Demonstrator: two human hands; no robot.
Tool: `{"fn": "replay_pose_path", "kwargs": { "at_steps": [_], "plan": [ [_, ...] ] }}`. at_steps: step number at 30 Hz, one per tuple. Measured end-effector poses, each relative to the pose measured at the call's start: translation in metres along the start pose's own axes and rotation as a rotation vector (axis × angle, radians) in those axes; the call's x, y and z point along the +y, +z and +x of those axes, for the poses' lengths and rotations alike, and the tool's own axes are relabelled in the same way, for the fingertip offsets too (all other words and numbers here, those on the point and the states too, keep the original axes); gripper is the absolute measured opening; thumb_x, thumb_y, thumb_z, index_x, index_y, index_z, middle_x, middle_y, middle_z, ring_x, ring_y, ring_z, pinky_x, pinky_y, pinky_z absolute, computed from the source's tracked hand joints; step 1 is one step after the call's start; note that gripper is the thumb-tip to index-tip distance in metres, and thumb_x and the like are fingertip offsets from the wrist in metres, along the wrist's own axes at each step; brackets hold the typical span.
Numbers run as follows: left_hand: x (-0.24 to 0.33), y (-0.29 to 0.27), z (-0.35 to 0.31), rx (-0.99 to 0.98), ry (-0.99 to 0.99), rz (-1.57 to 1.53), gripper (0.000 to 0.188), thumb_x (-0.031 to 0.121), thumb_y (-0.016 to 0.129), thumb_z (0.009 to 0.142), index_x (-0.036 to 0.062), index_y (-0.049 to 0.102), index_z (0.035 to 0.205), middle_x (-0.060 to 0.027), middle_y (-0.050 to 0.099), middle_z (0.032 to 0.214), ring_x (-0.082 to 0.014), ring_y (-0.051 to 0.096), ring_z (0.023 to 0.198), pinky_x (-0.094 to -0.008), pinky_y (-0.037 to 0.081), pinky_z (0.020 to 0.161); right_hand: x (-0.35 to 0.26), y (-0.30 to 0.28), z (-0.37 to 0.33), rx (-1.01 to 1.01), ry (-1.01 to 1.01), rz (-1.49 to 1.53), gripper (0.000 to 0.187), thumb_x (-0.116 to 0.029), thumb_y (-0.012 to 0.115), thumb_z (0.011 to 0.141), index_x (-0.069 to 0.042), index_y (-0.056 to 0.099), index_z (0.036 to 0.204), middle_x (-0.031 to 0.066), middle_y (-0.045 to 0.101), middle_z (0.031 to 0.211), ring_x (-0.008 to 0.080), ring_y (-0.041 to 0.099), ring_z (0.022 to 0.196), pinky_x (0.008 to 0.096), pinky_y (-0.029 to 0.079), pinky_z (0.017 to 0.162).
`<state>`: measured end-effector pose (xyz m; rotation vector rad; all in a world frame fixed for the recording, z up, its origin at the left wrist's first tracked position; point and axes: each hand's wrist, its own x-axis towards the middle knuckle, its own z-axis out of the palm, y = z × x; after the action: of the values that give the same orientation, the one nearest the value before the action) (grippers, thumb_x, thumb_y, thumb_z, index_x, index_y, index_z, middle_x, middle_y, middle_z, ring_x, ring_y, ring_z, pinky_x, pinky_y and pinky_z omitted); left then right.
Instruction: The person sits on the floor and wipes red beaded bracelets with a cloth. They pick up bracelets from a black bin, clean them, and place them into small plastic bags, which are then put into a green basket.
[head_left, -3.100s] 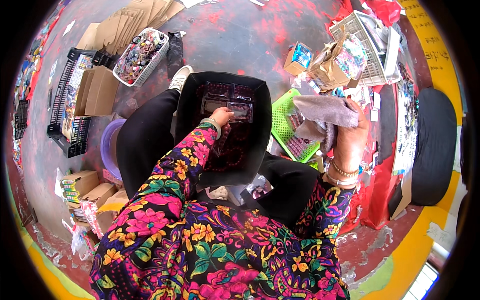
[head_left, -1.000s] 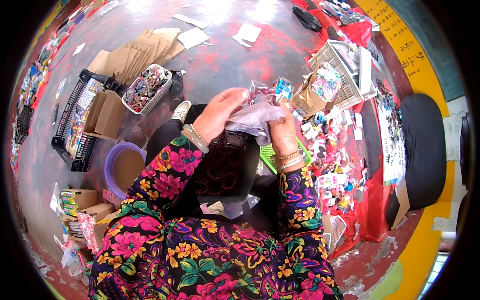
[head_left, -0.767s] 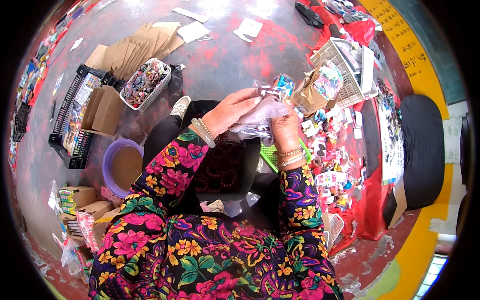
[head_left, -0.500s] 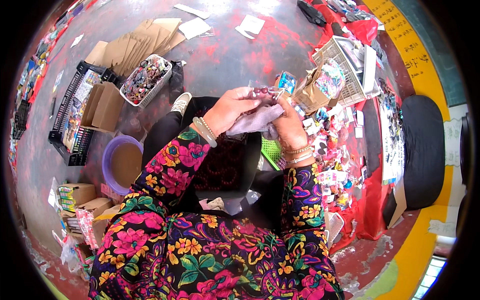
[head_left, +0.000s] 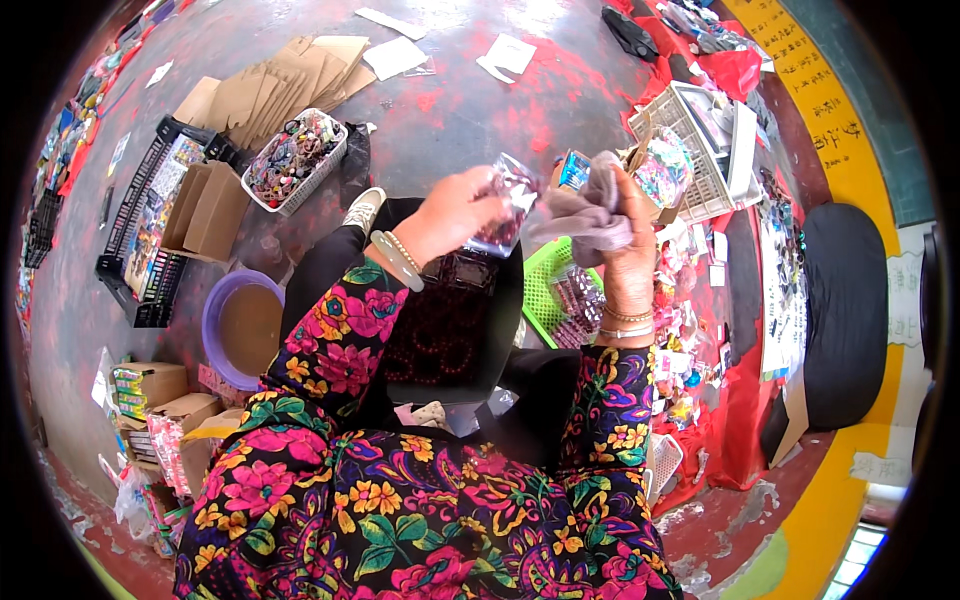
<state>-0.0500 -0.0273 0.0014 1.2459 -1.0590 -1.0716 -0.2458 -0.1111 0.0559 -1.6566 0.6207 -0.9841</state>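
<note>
My left hand, blurred a little by motion, grips a clear plastic bag with dark red beads showing through it. A greyish-mauve cloth is bunched in my right hand, its fingers closed around it. The bag and the cloth are apart. Below my hands, between my legs, a black container holds strands of dark red beads. Just under the right hand, a bright green basket contains clear-bagged dark red beads.
To the left stand a purple basin of brownish water, a black crate and a white basket of colourful trinkets. Flattened cardboard lies beyond. Small packets crowd the right side, below a cream crate.
My hands have moved apart. The bag of beads is now in my left hand; the right hand has drawn away rightward with the cloth, uncovering more of the green basket.
</note>
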Motion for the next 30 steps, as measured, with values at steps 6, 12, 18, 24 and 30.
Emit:
{"fn": "replay_pose_path", "kwargs": {
  "at_steps": [6,12,18,24,30],
  "plan": [
    [-0.004,0.016,-0.005,-0.145,0.328,0.473,0.022,0.012,0.060,0.077,-0.0005,0.056,0.095,-0.0160,0.061,0.078,-0.0263,0.059,0.073,-0.0344,0.047,0.065,0.017,0.031,-0.005,-0.216,-0.040,-0.425,0.034,-0.007,0.064,0.070,-0.005,0.057,0.103,0.0148,0.062,0.089,0.0256,0.062,0.082,0.0300,0.047,0.072],
    [0.006,0.011,-0.003,-0.050,-0.018,0.040,0.022,0.008,0.062,0.079,-0.0024,0.059,0.098,-0.0029,0.062,0.080,-0.0103,0.057,0.072,-0.0235,0.046,0.065,0.054,0.020,0.000,0.220,-0.162,-0.356,0.017,-0.003,0.060,0.077,-0.003,0.060,0.094,0.0097,0.064,0.084,0.0189,0.063,0.079,0.0290,0.049,0.071],
    [-0.004,0.030,-0.016,-0.154,-0.070,-0.621,0.030,0.004,0.055,0.084,-0.0004,0.050,0.113,-0.0052,0.057,0.099,-0.0141,0.058,0.086,-0.0292,0.048,0.078,0.060,0.022,0.008,0.393,-0.039,0.111,0.017,0.001,0.049,0.085,0.001,0.057,0.100,0.0071,0.062,0.088,0.0150,0.058,0.081,0.0279,0.048,0.075],
    [-0.002,0.029,-0.014,-0.044,-0.049,-0.659,0.028,0.003,0.049,0.087,0.0028,0.050,0.115,-0.0033,0.056,0.101,-0.0135,0.058,0.087,-0.0297,0.049,0.076,0.028,0.029,0.006,0.080,0.173,0.477,0.035,0.003,0.051,0.083,-0.003,0.049,0.117,0.0035,0.056,0.102,0.0121,0.053,0.093,0.0246,0.045,0.080],
    [0.008,0.017,-0.013,-0.135,-0.009,-0.438,0.027,0.003,0.049,0.086,0.0004,0.050,0.113,-0.0044,0.057,0.100,-0.0137,0.058,0.090,-0.0286,0.049,0.076,0.032,0.027,0.004,0.053,0.161,0.549,0.022,-0.010,0.058,0.085,0.000,0.056,0.104,0.0048,0.061,0.094,0.0142,0.059,0.084,0.0258,0.048,0.076]
  ]
}}
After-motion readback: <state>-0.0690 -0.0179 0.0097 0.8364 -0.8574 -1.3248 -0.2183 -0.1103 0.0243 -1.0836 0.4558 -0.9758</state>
